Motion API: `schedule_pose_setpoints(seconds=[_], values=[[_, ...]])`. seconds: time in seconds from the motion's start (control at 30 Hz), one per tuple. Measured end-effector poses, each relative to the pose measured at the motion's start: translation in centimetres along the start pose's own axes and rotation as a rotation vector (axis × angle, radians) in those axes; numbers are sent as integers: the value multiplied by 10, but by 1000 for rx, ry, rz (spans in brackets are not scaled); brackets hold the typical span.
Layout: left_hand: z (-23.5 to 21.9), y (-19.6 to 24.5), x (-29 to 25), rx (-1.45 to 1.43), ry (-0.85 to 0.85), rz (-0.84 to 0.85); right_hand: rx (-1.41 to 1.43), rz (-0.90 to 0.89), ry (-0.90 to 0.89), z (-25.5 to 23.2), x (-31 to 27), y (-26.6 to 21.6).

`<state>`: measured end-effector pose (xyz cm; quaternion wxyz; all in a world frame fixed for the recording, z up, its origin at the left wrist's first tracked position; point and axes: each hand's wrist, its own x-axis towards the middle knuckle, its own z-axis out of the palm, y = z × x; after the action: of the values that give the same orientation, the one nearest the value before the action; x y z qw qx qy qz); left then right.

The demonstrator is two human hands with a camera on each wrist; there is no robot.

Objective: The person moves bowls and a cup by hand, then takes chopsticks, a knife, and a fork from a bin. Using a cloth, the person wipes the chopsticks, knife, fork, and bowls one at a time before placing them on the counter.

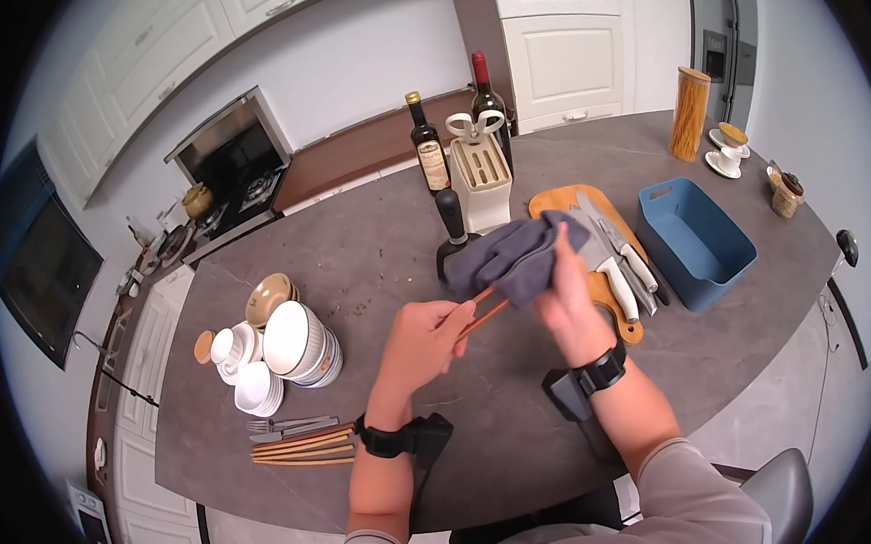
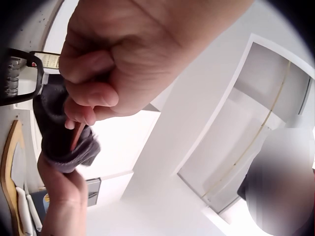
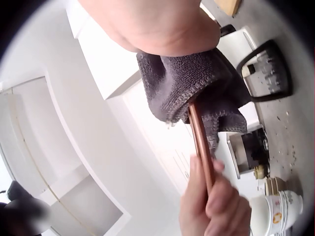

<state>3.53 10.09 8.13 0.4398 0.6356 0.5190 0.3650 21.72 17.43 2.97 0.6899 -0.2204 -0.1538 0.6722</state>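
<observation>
My left hand (image 1: 421,344) grips a pair of reddish-brown chopsticks (image 3: 202,140) near one end. Their other end disappears into a dark grey-purple cloth (image 1: 514,256), bunched up above the table. My right hand (image 1: 568,302) holds this cloth from the right side, its fingers partly hidden by the folds. In the left wrist view the chopsticks slant from the left fingers into the cloth's opening. The right wrist view shows the cloth's stitched edge draped about the sticks, below the right palm.
More chopsticks (image 1: 301,449) lie beside forks and knives at front left, near stacked bowls (image 1: 296,339). A black-handled tool (image 1: 448,214) and knife block (image 1: 481,186) stand behind the cloth. Knives (image 1: 619,290) rest on a wooden board (image 1: 550,199), left of a blue bin (image 1: 693,269). Crumbs dot the tabletop.
</observation>
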Motion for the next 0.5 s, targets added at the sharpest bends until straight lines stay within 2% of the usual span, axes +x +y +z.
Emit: schedule_pose_setpoints(seconds=[0.07,0.13,0.2,0.27,0.33,0.37,0.47,0.5], values=[[-3,3,-4,-21,-9,9,114,-21,-24,-14,13,-11],[1,9,-6,10,-7,23,98,-40,6,-6,3,-1],[6,5,-3,41,22,43,58,14,61,8,-13,16],[2,3,-2,71,53,62,-41,16,41,8,-15,22],[-20,2,-4,-171,57,-50,85,124,-53,10,-13,9],[-26,4,-6,-221,49,-65,84,59,-91,8,-11,2],[-13,1,-3,-174,21,-18,166,15,-45,-2,-3,5],[-5,-1,1,-175,18,-19,118,36,4,8,-15,6]])
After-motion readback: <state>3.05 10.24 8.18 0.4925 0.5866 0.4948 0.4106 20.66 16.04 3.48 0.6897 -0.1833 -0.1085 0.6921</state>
